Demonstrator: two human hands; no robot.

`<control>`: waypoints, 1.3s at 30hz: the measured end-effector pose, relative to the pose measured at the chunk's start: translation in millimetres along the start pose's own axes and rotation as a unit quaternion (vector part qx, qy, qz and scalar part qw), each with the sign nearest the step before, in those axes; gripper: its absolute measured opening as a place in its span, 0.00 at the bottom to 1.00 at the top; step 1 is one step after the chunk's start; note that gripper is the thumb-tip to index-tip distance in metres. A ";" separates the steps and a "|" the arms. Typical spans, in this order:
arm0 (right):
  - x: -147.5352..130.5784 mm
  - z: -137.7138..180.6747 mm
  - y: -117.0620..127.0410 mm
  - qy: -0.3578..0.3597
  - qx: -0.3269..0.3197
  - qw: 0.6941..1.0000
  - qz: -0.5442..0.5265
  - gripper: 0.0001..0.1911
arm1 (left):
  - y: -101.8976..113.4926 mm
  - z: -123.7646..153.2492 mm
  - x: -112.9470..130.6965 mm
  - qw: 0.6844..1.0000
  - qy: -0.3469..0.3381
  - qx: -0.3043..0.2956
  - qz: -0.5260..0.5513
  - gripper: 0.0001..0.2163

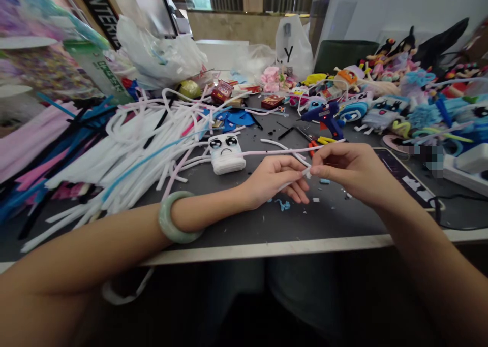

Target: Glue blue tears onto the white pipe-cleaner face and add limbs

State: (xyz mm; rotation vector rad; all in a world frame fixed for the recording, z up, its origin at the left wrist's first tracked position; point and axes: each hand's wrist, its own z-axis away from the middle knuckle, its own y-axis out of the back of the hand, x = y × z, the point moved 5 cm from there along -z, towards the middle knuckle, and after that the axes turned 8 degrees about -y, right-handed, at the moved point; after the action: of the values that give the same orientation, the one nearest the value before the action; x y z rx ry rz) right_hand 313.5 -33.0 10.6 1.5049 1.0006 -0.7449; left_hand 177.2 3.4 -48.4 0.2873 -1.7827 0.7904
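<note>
My left hand [272,179], with a green bangle [166,219] on its arm, pinches a white pipe cleaner [306,172] between thumb and index finger; its other fingers are loosely curled. At the tip of that piece, the thumb and fingers of my right hand [348,170] are closed together. Most of the pipe cleaner is hidden by my fingers. Left of my hands stands a white square plush-like figure [227,156] with big teary eyes and a frown. A long pale pink pipe cleaner [274,153] stretches just behind my hands.
Bundles of white pipe cleaners [129,144] cover the left side. Behind my hands lie a blue glue gun [324,116] and orange-handled pliers [312,146]. A phone [400,174] and a power strip [467,171] are at right. Finished figures [385,113] crowd the back right.
</note>
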 end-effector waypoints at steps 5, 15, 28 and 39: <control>-0.2 -0.9 -2.8 -0.018 -0.017 0.999 -0.024 0.16 | -0.7 0.8 1.0 1.000 -0.005 -0.004 0.000 0.03; 2.5 -0.2 -5.3 -0.020 -0.029 0.998 -0.059 0.13 | -2.0 1.4 3.4 1.000 -0.016 -0.013 0.003 0.04; 8.5 -2.1 -9.9 0.001 -0.098 0.993 -0.068 0.07 | -1.2 0.3 1.7 0.999 -0.022 -0.030 0.005 0.09; 7.4 -0.2 -20.7 0.031 -0.121 0.991 -0.047 0.09 | -2.0 2.4 1.6 0.999 -0.010 -0.041 -0.011 0.12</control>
State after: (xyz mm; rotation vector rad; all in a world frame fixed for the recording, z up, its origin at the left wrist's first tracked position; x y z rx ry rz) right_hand 298.2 -31.2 -5.1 1.2852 1.1716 -0.6200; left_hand 175.9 0.7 -46.6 0.2613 -1.8219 0.6989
